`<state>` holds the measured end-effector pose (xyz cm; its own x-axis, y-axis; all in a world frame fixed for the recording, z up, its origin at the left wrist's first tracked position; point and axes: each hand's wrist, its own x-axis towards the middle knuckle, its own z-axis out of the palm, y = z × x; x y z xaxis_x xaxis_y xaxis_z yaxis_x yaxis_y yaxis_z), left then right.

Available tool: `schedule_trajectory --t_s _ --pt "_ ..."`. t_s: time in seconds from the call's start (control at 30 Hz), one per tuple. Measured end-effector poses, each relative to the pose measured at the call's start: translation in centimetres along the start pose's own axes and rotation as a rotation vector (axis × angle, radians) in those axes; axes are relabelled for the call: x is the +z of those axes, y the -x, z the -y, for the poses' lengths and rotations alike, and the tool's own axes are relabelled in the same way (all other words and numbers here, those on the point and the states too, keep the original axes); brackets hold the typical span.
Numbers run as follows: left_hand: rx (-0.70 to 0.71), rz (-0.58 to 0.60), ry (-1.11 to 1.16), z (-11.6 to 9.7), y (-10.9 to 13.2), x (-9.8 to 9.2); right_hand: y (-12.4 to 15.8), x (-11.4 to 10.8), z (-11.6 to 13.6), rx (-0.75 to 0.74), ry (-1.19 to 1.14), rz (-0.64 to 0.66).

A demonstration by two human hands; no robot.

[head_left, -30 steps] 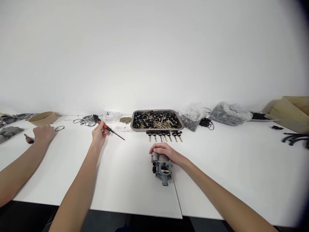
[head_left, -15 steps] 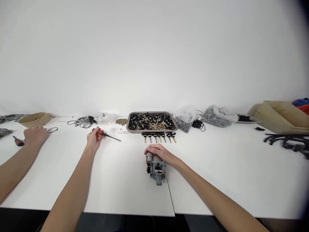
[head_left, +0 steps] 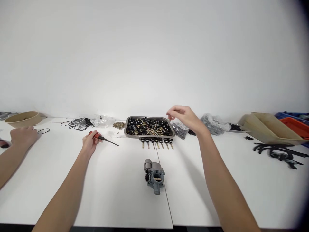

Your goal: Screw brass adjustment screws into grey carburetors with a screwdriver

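My left hand (head_left: 89,142) is closed around the red handle of a screwdriver (head_left: 106,139), its dark shaft pointing right across the table. Raised above a clear bag of small metal parts (head_left: 180,129), my right hand (head_left: 182,116) has loosely bent fingers and nothing visible in them. A grey metal carburetor (head_left: 155,177) stands by itself on the white table, untouched. Beyond it, several black-headed brass screws (head_left: 156,143) lie in a row along the front of a metal tray (head_left: 125,132) heaped with similar pieces.
At far left a co-worker's hand (head_left: 23,138) rests near a tan bowl (head_left: 23,119) and a black ring (head_left: 43,131). Small brass parts (head_left: 119,125) lie left of the tray. On the right are another plastic bag (head_left: 214,124), tan bins (head_left: 272,129) and black hoses (head_left: 277,151).
My right hand has let go of the carburetor and moved up and right to the bag beside the tray. My left hand keeps the screwdriver. The view has shifted slightly.
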<state>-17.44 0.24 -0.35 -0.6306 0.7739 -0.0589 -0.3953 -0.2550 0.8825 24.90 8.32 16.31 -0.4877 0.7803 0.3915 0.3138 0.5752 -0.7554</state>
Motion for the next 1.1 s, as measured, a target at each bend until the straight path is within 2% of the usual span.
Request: schedule_trajectory --t_s 0.07,0.13,0.3,0.43,0.67,0.9,1.1 --pt "-0.014 0.000 0.021 0.0 -0.1 -0.1 -0.4 -0.3 -0.2 -0.027 -0.044 -0.095" --pt "-0.028 -0.011 0.058 -0.1 -0.2 -0.2 -0.8 0.1 -1.2 -0.013 -0.051 -0.120" --pt "-0.054 -0.055 0.176 -0.3 -0.2 -0.3 -2.2 2.6 -4.8 0.031 0.034 -0.011" --pt "-0.057 -0.077 0.227 -0.2 -0.3 -0.5 -2.9 5.7 -6.5 0.045 0.108 0.045" --pt "-0.070 -0.070 0.245 -0.1 -0.5 -0.5 -3.0 12.0 -8.1 0.013 0.235 0.185" --pt "-0.064 -0.080 0.255 -0.2 -0.6 -0.6 -4.9 16.3 -8.7 -0.017 0.352 0.199" --pt "-0.043 -0.120 0.240 0.1 -1.0 -0.6 -7.0 18.7 -10.1 0.028 0.338 0.311"
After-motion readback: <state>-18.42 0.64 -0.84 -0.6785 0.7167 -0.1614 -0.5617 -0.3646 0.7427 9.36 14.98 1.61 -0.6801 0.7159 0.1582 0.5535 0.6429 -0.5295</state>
